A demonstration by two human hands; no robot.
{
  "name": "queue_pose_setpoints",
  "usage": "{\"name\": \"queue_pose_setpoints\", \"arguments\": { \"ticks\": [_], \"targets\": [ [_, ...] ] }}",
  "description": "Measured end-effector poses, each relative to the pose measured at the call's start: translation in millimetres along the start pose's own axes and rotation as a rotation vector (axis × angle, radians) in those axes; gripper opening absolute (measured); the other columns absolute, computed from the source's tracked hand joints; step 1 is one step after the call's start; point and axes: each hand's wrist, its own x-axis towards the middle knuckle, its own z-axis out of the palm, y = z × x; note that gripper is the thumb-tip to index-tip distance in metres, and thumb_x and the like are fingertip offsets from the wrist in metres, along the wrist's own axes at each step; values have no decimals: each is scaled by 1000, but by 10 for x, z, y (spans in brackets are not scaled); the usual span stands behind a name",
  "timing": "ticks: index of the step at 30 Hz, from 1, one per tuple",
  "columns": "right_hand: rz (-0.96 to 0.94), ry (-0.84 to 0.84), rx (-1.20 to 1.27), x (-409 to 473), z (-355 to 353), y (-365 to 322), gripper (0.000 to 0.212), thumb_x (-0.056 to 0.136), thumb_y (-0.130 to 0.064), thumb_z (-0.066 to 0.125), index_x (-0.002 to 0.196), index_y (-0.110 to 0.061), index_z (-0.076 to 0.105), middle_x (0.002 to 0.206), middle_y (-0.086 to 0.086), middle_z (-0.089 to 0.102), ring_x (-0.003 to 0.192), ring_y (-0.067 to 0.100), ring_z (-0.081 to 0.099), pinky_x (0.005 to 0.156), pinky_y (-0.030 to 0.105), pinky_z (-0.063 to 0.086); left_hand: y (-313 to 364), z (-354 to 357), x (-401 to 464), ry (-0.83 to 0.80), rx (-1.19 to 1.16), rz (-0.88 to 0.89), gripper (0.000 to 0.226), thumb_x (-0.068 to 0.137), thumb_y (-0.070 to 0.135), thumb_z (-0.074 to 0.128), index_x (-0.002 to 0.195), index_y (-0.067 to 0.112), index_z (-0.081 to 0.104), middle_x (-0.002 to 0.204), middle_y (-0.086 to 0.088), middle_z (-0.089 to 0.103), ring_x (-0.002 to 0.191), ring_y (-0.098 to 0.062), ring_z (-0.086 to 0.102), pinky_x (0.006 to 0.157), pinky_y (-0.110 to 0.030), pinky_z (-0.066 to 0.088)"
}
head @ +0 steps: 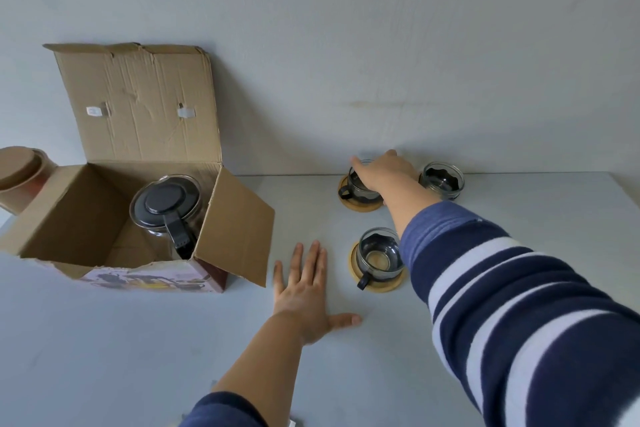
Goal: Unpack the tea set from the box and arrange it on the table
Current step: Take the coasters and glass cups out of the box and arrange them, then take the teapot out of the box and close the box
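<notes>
An open cardboard box (pixel 86 218) stands at the left with a glass teapot (pixel 166 204) inside, black lid and handle showing. Three glass cups are out on the table. The nearest cup (pixel 379 255) sits on a wooden coaster (pixel 389 284). At the back, my right hand (pixel 384 172) rests over the rim of a second cup (pixel 356 184) that stands on its own coaster (pixel 360 206); its fingers curl on the rim. A third cup (pixel 445 180) stands to its right, its base hidden by my arm. My left hand (pixel 304 288) lies flat on the table, fingers spread.
The white table (pixel 138 340) ends at a pale wall (pixel 346 45) just behind the back cups. A round brown lidded container (pixel 20 170) stands behind the box at the far left. The box's right flap (pixel 242 229) hangs out towards my left hand.
</notes>
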Motion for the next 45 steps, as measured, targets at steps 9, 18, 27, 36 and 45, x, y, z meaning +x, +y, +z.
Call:
{"name": "queue_pose_setpoints", "arguments": {
  "ticks": [9,18,27,36,45],
  "targets": [
    [-116,158,-146,-576,-204,95,60,95,-56,25,136,-12,26,88,11,54,78,30,54,59,32,38,23,-115,-48,-87,-10,2,123,72,82,44,147,15,-27,153,4,-37,140,-23,-36,114,-53,-17],
    [-192,-142,359,-1351,-232,-704,16,81,-14,49,67,-8,53,66,10,60,53,24,53,47,23,40,-524,-847,-505,767,69,241,40,71,-2,48,105,18,53,106,-1,53,94,-25,53,76,-28,33],
    [-477,-182,37,-2160,381,-1561,23,87,-34,57,82,-11,59,90,8,63,87,31,64,64,28,43,-1967,-1113,-971,843,-146,-475,50,88,25,51,132,6,40,137,-15,39,129,-36,35,111,-48,26],
    [-415,102,-324,-2253,906,-1747,35,91,-33,60,120,-13,63,117,8,56,105,27,57,71,32,42,-2244,-979,-1022,552,-151,-543,120,72,86,34,152,4,-3,161,-7,-8,148,-28,-4,120,-45,12],
    [-405,137,-17,-2385,731,-1706,45,96,-46,44,120,-13,61,125,7,53,103,27,59,72,33,45,-2144,-1049,-1048,517,-111,-598,112,77,82,29,151,1,5,160,-9,-6,148,-28,0,118,-48,19]
  ]
}}
